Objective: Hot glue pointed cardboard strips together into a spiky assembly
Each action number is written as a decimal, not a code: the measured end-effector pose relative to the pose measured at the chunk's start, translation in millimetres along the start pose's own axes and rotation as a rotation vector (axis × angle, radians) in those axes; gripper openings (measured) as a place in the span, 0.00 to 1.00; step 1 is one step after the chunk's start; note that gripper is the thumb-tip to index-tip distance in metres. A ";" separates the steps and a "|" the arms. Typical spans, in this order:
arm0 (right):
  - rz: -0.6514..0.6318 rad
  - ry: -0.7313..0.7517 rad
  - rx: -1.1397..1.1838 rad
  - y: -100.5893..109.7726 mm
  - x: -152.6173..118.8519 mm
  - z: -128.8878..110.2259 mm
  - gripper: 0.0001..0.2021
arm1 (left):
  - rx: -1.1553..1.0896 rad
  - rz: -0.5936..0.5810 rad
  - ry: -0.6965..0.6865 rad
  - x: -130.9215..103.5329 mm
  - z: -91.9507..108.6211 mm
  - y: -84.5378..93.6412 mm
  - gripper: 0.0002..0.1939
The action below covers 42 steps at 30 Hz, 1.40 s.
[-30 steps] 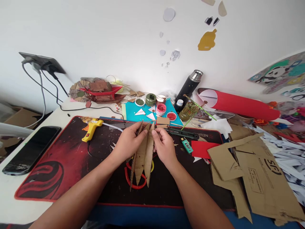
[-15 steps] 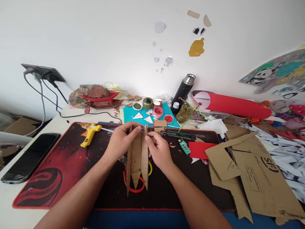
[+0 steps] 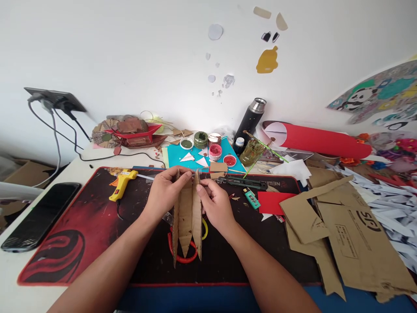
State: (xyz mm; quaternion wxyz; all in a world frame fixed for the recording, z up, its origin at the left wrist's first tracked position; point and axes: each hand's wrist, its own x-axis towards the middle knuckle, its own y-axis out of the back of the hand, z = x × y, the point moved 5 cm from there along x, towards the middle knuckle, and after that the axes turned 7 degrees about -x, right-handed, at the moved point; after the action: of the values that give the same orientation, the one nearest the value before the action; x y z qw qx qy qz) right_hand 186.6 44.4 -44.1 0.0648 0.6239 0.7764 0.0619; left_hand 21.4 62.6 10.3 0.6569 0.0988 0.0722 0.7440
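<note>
Between my hands is a long cardboard piece (image 3: pixel 186 213) with a pointed bottom panel and two raised side walls, shaped like a narrow boat hull. My left hand (image 3: pixel 166 191) pinches the far end of its left wall, thumb and fingers closed. My right hand (image 3: pixel 215 202) grips the right wall near the far end, its thumb on the wall's edge and the other fingers partly hidden behind. Under the near end lie scissors with red and yellow handles (image 3: pixel 188 260), partly covered by the cardboard.
A yellow hot glue gun (image 3: pixel 123 184) lies left on the dark mat (image 3: pixel 228 256), with a phone (image 3: pixel 42 215) beyond. A utility knife (image 3: pixel 246 183), green lighter-like item (image 3: pixel 250 198), red paper (image 3: pixel 275 202) and cardboard scraps (image 3: pixel 353 243) are right. Open paint jars (image 3: pixel 201 139) stand at the back.
The view has shifted slightly. Both hands keep nearly the same hold on the cardboard piece, with no other clear change.
</note>
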 end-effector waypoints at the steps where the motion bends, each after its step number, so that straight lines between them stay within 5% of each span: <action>1: 0.001 -0.004 0.004 0.0 0.1 -0.1 0.16 | -0.006 0.000 0.001 0.2 -0.8 -0.1 0.13; 25: -0.002 -0.025 0.046 -2.7 0.3 3.1 0.15 | -0.098 0.021 0.043 1.5 -9.7 0.8 0.11; 29: -0.002 -0.038 0.076 -2.2 0.2 0.9 0.15 | -0.132 0.005 0.080 0.4 -15.3 1.2 0.17; 36: 0.031 -0.026 0.059 6.0 3.1 -5.5 0.16 | -0.183 -0.191 0.148 -4.3 -20.4 -2.1 0.38; 42: 0.081 -0.042 0.068 13.8 9.5 -1.2 0.20 | 0.016 -0.303 0.124 -2.9 -22.2 3.2 0.29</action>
State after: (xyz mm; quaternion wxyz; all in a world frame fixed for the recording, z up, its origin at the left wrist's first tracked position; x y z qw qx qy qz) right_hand 197.6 56.6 -40.7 0.0573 0.6577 0.7507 0.0252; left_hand 13.3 59.8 -10.6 0.7550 0.0457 0.1327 0.6405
